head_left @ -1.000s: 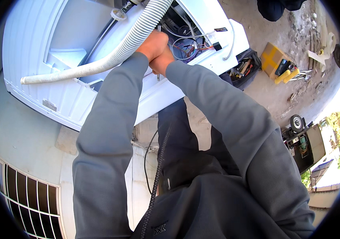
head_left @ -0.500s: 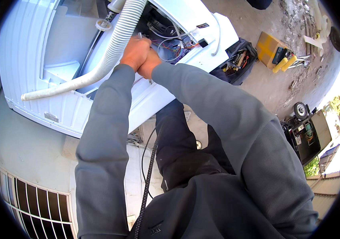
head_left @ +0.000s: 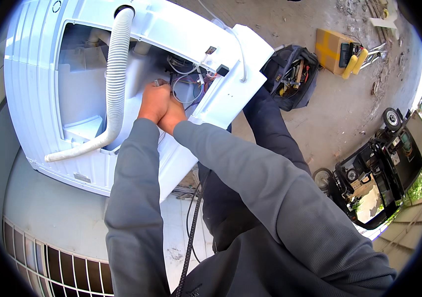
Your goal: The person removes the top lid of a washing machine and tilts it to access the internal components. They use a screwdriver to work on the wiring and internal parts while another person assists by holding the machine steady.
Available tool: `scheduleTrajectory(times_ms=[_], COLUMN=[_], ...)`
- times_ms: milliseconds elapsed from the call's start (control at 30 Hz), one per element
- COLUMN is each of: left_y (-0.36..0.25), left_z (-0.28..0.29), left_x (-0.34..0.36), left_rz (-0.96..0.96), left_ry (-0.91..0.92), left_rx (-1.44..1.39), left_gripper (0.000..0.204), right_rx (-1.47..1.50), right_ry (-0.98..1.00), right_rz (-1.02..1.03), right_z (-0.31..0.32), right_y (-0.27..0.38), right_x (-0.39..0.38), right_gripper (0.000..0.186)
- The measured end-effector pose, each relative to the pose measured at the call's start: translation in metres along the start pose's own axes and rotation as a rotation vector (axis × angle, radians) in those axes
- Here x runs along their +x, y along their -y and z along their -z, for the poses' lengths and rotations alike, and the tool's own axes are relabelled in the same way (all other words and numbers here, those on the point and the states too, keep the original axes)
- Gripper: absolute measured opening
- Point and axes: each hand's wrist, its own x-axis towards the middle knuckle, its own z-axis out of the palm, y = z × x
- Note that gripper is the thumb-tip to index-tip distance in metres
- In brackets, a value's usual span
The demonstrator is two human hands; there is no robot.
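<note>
Both my hands are together inside the opened back of a white washing machine (head_left: 181,29). My left hand (head_left: 153,103) is closed, its fingers curled, with a small shiny bit at the knuckles that I cannot make out. Pressed against it from the right is my right hand (head_left: 173,115), also closed, its fingers mostly hidden behind the left. Whatever they grip does not show. Just right of them run white looped tubing (head_left: 187,101) and coloured wires (head_left: 210,78). A ribbed white drain hose (head_left: 117,74) hangs across the opening to their left.
A dark tool bag (head_left: 292,74) full of tools stands on the ground to the right, beside a taped cardboard box (head_left: 330,49). A black three-wheeled vehicle (head_left: 374,173) is farther right. A barred window (head_left: 57,262) lies at lower left. A black braided cord (head_left: 191,237) hangs before me.
My view has shifted, so the machine sits lower and more of its opening and the vehicle show. My hands stay together inside the machine, now farther from the coloured wires.
</note>
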Motion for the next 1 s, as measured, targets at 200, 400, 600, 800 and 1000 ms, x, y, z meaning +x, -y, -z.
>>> scheduleTrajectory(times_ms=[200,400,600,800,1000], left_y=[-0.015,0.009,0.03,0.029,0.029], left_z=[0.001,-0.022,-0.067,-0.077,-0.068], left_x=[-0.005,-0.062,-0.101,-0.089,-0.085], left_rz=[0.016,0.02,-0.139,-0.115,-0.187], left_ry=[0.105,-0.157,-0.307,-0.364,-0.438], left_rx=[-0.055,-0.691,-0.681,0.154,0.15], left_gripper=[0.041,0.068,0.059,0.032,0.023], right_rx=[-0.076,0.258,0.211,-0.126,-0.229], right_ry=[0.016,0.066,0.099,0.067,-0.299], right_rz=[-0.033,-0.552,-0.579,-0.069,0.638], right_z=[0.008,0.031,0.058,0.095,0.189], right_y=[-0.001,0.009,0.037,0.04,0.063], right_x=[0.004,0.019,0.015,-0.027,-0.004], right_gripper=[0.031,0.034,0.047,0.067,0.032])
